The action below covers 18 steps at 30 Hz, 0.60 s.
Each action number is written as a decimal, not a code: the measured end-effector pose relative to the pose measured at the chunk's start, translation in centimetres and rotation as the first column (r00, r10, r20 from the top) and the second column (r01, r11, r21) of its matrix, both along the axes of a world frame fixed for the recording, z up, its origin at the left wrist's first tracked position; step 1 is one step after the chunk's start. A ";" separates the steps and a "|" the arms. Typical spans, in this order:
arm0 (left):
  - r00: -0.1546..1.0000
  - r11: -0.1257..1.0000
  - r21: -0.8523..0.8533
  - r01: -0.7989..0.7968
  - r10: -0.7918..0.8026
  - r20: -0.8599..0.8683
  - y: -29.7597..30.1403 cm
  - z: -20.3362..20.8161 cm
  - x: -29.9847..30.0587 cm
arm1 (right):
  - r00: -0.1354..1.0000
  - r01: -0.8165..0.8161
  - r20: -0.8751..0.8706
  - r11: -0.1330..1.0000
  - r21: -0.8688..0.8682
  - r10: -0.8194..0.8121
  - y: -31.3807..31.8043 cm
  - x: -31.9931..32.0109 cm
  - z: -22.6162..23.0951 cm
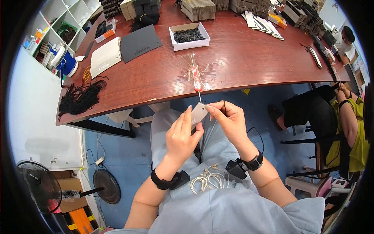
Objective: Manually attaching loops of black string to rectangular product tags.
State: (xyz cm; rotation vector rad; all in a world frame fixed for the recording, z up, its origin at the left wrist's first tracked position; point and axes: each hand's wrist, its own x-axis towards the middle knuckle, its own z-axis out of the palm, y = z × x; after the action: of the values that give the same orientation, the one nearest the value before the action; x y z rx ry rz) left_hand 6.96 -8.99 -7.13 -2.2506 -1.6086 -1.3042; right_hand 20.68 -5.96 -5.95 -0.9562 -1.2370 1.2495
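—In the left hand [181,132]?
—Grasped between thumb and fingers: a flat grey rectangular tag [198,113], tilted.
—Right hand [229,117]?
—Pinching a thin black cord [224,105] beside the tag's holed end.
—Containers?
—Beyond a red-handled, metal-shafted tool [196,80], a shallow white cardboard box [193,45] holding small black pieces [189,35].
—Open room?
—On the reddish-brown wooden desk [245,60], right of the box, bare down to the near edge.

The red-brown counter [148,82] carries a white box [191,46]; left of the box lie a dark grey card [139,43], cream cards [105,57] and black cords [82,97], in front of it a red-handled tool [196,78]
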 end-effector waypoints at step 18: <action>0.765 0.909 -0.308 0.279 -0.017 0.644 1.6 -0.5 -0.5 | 0.957 -0.289 -0.051 0.954 -0.083 0.286 -0.6 1.7 3.0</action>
State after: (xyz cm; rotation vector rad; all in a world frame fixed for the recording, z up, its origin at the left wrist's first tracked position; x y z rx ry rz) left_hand 6.44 -7.40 -7.67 -2.3293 -2.0794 -2.1384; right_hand 22.33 -6.54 -2.92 -0.8313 -1.3328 1.5557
